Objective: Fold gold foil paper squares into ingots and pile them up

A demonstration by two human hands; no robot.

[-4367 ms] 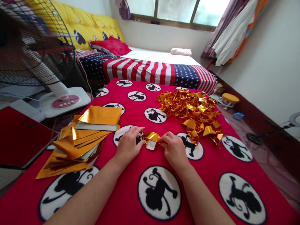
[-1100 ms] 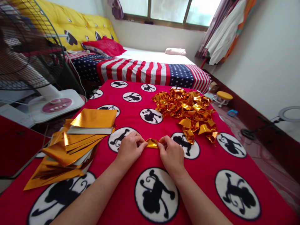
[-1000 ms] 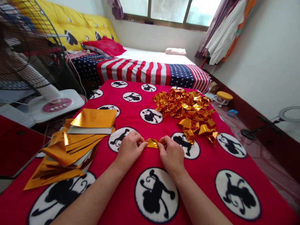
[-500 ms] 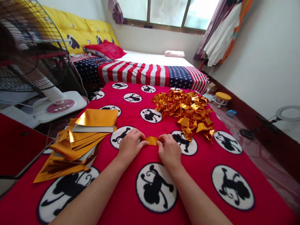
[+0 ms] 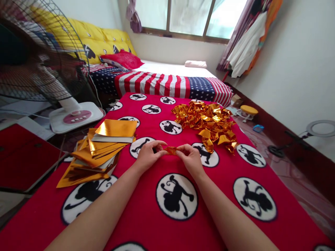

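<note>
A small folded piece of gold foil paper (image 5: 171, 150) is pinched at both ends, just above the red cloth (image 5: 209, 198) with monkey prints. My left hand (image 5: 150, 154) grips its left end between thumb and fingers. On the right end, my right hand (image 5: 190, 157) closes in a similar pinch. A stack of flat gold foil sheets (image 5: 116, 128) lies to the left of my left hand, fanned out and showing some white edges. Beyond my right hand spreads a heap of folded gold foil pieces (image 5: 206, 116).
An electric fan (image 5: 75, 116) stands at the left beside a red panel (image 5: 26, 157). Behind the table is a bed with a stars-and-stripes cover (image 5: 157, 83). A yellow stool (image 5: 248, 110) and a ring light (image 5: 320, 128) are on the right.
The foil piece has turned from a flat, bright gold face to a narrower, darker reddish shape between my fingers. Both hands keep their pinch. The whole view has shifted slightly.
</note>
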